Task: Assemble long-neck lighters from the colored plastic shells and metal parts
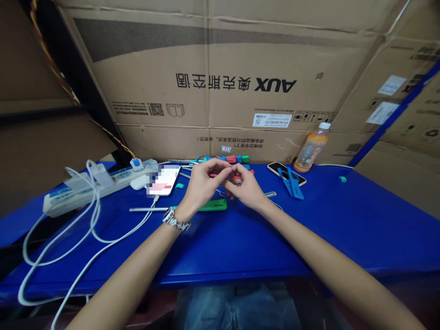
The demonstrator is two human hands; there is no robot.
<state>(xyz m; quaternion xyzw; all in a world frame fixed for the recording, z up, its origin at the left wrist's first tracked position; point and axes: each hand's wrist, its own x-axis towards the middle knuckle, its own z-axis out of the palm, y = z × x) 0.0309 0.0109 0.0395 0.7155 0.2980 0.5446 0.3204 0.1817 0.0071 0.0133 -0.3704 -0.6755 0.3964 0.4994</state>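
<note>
My left hand, with a metal watch on its wrist, and my right hand meet fingertip to fingertip above the blue table. Both pinch a small thing between them; it is too small to name, and a bit of red shows behind the fingers. Under the hands lies a green-handled screwdriver with a long metal shaft pointing left. More screwdrivers with red, green and blue handles lie just behind the hands.
A white power strip with plugs and white cables sits at the left. A phone lies beside it. A second phone with a blue tool and an orange drink bottle stand right. Cardboard boxes wall the back.
</note>
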